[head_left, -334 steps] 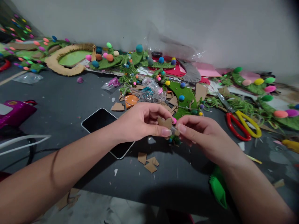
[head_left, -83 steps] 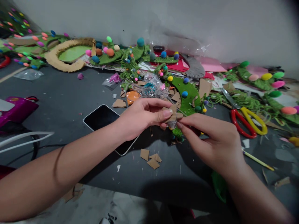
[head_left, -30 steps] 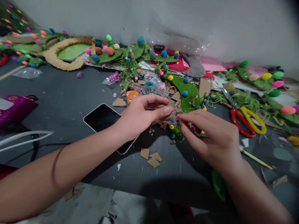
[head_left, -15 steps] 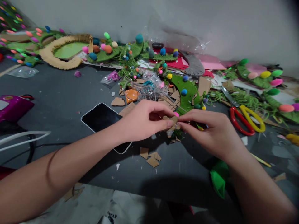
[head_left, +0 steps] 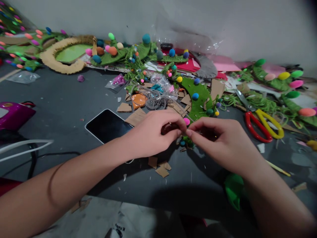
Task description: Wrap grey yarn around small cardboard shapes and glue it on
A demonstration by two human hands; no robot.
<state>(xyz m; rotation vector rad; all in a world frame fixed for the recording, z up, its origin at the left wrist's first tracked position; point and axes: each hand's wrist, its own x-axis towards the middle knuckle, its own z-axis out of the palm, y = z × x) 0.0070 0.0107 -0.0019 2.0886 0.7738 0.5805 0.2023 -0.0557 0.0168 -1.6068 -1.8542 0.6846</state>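
My left hand [head_left: 158, 132] and my right hand [head_left: 220, 138] meet at the middle of the view, fingertips pinched together. What lies between the fingertips is too small or hidden to make out. Just behind them is a green crescent [head_left: 198, 99] with coloured balls, a pink ball [head_left: 186, 121] close to my fingertips. Under my left wrist lies a phone [head_left: 106, 125] with a dark screen. Small cardboard pieces [head_left: 162, 171] lie below my hands on the dark table [head_left: 74, 99].
Scissors with red and yellow handles [head_left: 259, 130] lie to the right. A green object [head_left: 234, 190] is beside my right forearm. At the left stand a purple device [head_left: 17, 115] and cables. Decorated green shapes, a tan ring [head_left: 47, 59] and plastic bags line the wall.
The small cardboard piece seen between my fingers before no longer shows. My hands have closed in until their fingertips touch. The view has shifted slightly.
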